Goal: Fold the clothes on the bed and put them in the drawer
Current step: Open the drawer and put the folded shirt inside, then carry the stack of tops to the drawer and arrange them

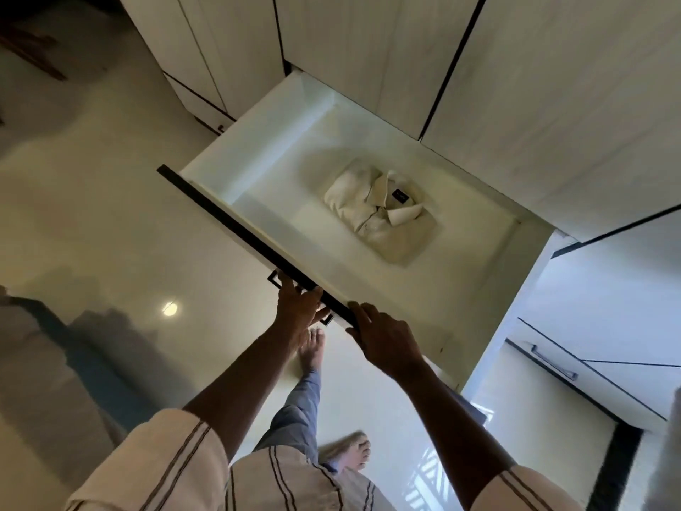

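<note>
Drawer [236,156] pulled out, open from above. Folded shirt [379,215] takes middle of drawer floor; bare floor left of it and along front. Cupboard doors [368,49] overhang back edge. Left hand [300,306] and right hand [383,339] grip front rim.

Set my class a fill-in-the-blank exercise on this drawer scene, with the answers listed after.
1. The folded ____ lies in the drawer.
2. The drawer is ____, not shut.
3. The left hand and the right hand both hold the drawer's ____ panel.
Answers: shirt; open; front.
</note>
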`<state>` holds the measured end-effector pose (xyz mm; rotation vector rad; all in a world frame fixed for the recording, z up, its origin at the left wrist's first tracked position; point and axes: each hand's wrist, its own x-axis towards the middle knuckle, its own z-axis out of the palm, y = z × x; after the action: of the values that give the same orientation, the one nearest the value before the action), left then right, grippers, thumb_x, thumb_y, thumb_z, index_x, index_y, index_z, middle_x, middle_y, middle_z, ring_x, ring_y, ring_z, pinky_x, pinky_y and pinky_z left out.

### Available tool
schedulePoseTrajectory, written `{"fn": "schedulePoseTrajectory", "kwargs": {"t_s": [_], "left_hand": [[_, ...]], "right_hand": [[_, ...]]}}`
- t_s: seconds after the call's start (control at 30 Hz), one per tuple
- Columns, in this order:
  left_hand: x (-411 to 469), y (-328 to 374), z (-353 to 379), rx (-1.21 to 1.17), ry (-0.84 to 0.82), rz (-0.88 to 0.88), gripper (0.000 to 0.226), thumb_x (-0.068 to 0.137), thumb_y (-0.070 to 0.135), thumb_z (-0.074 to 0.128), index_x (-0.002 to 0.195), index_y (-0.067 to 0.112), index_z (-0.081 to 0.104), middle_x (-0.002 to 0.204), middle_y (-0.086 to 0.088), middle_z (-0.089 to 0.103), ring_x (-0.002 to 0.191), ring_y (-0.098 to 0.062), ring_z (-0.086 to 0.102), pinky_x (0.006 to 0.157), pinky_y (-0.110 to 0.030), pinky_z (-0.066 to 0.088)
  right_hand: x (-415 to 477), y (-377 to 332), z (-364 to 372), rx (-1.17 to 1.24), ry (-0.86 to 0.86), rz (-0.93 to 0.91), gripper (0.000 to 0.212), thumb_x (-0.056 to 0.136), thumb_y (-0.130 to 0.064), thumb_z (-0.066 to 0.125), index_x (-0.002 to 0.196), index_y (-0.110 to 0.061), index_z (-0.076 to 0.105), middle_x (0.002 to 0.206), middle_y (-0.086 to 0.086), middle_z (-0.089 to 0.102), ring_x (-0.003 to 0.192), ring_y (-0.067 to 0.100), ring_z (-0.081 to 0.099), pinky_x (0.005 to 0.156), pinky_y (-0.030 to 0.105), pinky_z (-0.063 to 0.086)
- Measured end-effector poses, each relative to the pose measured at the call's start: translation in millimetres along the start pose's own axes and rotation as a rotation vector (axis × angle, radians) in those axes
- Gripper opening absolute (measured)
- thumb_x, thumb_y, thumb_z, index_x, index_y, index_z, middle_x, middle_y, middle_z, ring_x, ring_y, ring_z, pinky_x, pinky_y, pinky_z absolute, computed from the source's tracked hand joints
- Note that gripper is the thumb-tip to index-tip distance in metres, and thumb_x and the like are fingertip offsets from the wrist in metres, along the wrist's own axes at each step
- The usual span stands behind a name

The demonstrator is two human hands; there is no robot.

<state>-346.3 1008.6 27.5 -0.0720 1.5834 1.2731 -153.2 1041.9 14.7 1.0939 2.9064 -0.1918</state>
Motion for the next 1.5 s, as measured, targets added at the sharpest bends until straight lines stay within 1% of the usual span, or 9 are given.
{"fn": "schedulePoseTrajectory", "kwargs": {"t_s": [0.13, 0.3, 0.57, 0.7, 0.83, 0.97, 1.13, 1.3, 1.5], "left_hand": [[28.3, 29.4, 65.6, 0.031, 0.025, -0.032, 0.096, 0.097, -0.002, 0.06, 0.163, 0.04, 0.005, 0.149, -0.011, 0.051, 0.128, -0.039, 0.059, 0.071, -0.037, 0.063], [72.6, 63.1, 139.2, 0.155, -0.063, 0.049, 0.103, 0.095, 0.014, 0.072, 0.164, 0.031, -0.002, 0.153, -0.019, 0.046, 0.12, -0.036, 0.065, 0.071, -0.036, 0.063], [135.9, 129.4, 251.6, 0.063, -0.322, -0.063, 0.072, 0.11, 0.006, 0.038, 0.164, 0.034, 0.0, 0.162, -0.021, 0.032, 0.101, -0.028, 0.067, 0.103, -0.044, 0.052], [158.1, 148.3, 286.6, 0.035, -0.304, -0.054, 0.073, 0.107, 0.0, 0.04, 0.165, 0.029, 0.006, 0.16, -0.022, 0.036, 0.118, -0.035, 0.066, 0.066, -0.031, 0.059], [170.9, 154.7, 291.1, 0.176, -0.267, -0.027, 0.077, 0.098, -0.003, 0.051, 0.164, 0.017, 0.016, 0.142, -0.014, 0.058, 0.108, -0.03, 0.072, 0.069, -0.031, 0.056], [179.8, 180.6, 269.0, 0.393, -0.291, -0.02, 0.032, 0.095, 0.002, 0.062, 0.126, 0.008, 0.058, 0.126, -0.018, 0.067, 0.11, -0.027, 0.07, 0.073, -0.035, 0.061], [194.7, 106.4, 234.0, 0.2, 0.049, 0.069, 0.032, 0.098, 0.011, 0.062, 0.128, 0.02, 0.065, 0.118, -0.011, 0.073, 0.103, -0.027, 0.071, 0.08, -0.036, 0.055], [261.7, -12.7, 222.1, 0.121, 0.059, -0.232, 0.033, 0.098, 0.032, 0.068, 0.129, 0.02, 0.064, 0.113, -0.001, 0.072, 0.106, -0.023, 0.069, 0.082, -0.036, 0.054], [372.2, -50.0, 271.8, -0.149, 0.072, -0.193, 0.033, 0.102, 0.047, 0.058, 0.115, 0.017, 0.061, 0.101, -0.002, 0.064, 0.092, -0.02, 0.065, 0.07, -0.035, 0.051]], "right_hand": [[32.7, 51.6, -26.1, -0.066, 0.155, 0.064, 0.043, 0.091, -0.042, 0.068, 0.126, -0.016, 0.064, 0.119, 0.006, 0.063, 0.097, 0.027, 0.061, 0.066, 0.039, 0.05], [77.4, 82.6, -42.9, 0.016, 0.094, 0.4, 0.018, 0.093, -0.034, 0.068, 0.088, -0.017, 0.067, 0.07, 0.003, 0.066, 0.064, 0.028, 0.066, 0.054, 0.032, 0.045], [168.1, 189.0, -48.8, 0.844, 0.109, 1.061, 0.029, 0.104, -0.027, 0.057, 0.126, -0.012, 0.068, 0.131, 0.004, 0.069, 0.125, 0.026, 0.062, 0.103, 0.032, 0.045], [196.1, 239.1, -48.2, 0.714, 0.023, 1.033, 0.031, 0.102, -0.024, 0.056, 0.13, -0.012, 0.065, 0.135, 0.006, 0.065, 0.126, 0.026, 0.059, 0.103, 0.028, 0.041], [197.4, 254.2, -36.0, 0.563, -0.087, 0.809, 0.041, 0.103, -0.029, 0.054, 0.138, -0.012, 0.061, 0.143, 0.005, 0.061, 0.135, 0.025, 0.052, 0.111, 0.035, 0.041], [193.0, 262.1, -19.5, 0.341, -0.263, 0.455, 0.049, 0.103, -0.029, 0.051, 0.149, -0.013, 0.045, 0.148, 0.007, 0.051, 0.138, 0.028, 0.046, 0.109, 0.04, 0.041], [206.4, 275.5, 37.6, 0.043, -0.276, 0.063, 0.049, 0.085, -0.025, 0.072, 0.13, -0.008, 0.06, 0.106, 0.011, 0.065, 0.094, 0.032, 0.067, 0.072, 0.042, 0.055], [227.9, 282.2, 115.5, 0.091, -0.199, 0.041, 0.064, 0.078, -0.017, 0.078, 0.137, -0.002, 0.056, 0.114, 0.014, 0.066, 0.087, 0.032, 0.07, 0.064, 0.037, 0.06], [235.6, 282.6, 192.2, 0.221, -0.16, 0.144, 0.043, 0.097, -0.019, 0.057, 0.139, -0.009, 0.053, 0.129, 0.015, 0.062, 0.115, 0.035, 0.063, 0.091, 0.044, 0.054]]}}
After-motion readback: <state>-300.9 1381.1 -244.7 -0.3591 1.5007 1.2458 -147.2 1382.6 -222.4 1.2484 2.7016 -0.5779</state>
